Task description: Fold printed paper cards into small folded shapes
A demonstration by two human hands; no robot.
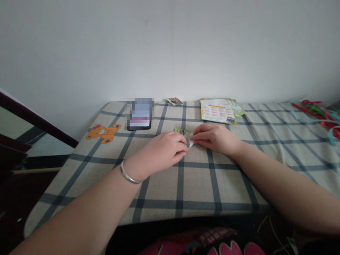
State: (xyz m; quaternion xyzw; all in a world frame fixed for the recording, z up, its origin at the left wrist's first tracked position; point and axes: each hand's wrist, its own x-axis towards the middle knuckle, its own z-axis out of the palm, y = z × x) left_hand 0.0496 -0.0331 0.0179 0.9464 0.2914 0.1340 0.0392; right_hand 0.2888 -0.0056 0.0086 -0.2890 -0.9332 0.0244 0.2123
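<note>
A small piece of printed paper (187,134), green with a white edge at its right, lies on the checked cloth between my hands and looks folded. My left hand (166,148), a silver bangle on its wrist, presses it against the table from the left with closed fingers. At its right edge, the thumb and fingertips of my right hand (216,138) pinch the white part. Fingers cover much of the paper, so its full shape is hidden.
Behind my right hand lies a stack of printed sheets (217,111). A small folded paper piece (174,101) rests by the wall, with a phone (140,115) left of it. A bear figure (103,133) is at left; coloured ribbons (316,111) lie far right on the tablecloth (164,187).
</note>
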